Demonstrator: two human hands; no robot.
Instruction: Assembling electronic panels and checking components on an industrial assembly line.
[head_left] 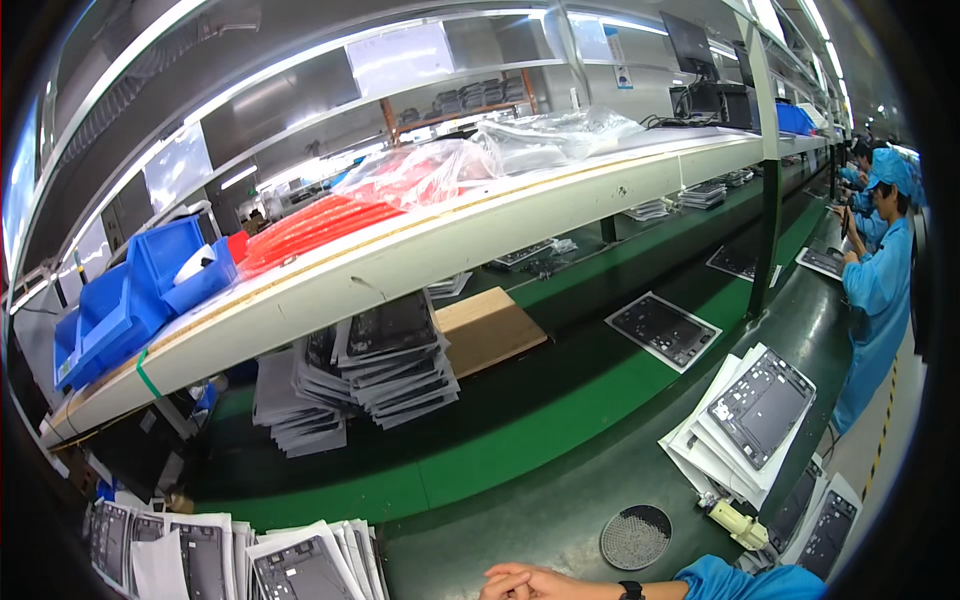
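My right hand comes in at the lower edge from the right, with a blue sleeve and a dark watch on the wrist. Its fingers are bent and pressed together, and the frame cuts off their underside, so I cannot see whether anything is in them. No left forearm shows, and my left hand cannot be made out. Closest to the right hand is a round dish of small grey pieces on the dark green bench. Beyond it lies a pale yellow power screwdriver, beside a stack of white sheets topped by a black tablet housing.
Tablet housings stand in rows with white sheets at lower left. A green conveyor belt carries a housing. Stacked housings and a cardboard piece sit below a shelf with blue bins. Co-workers are at right.
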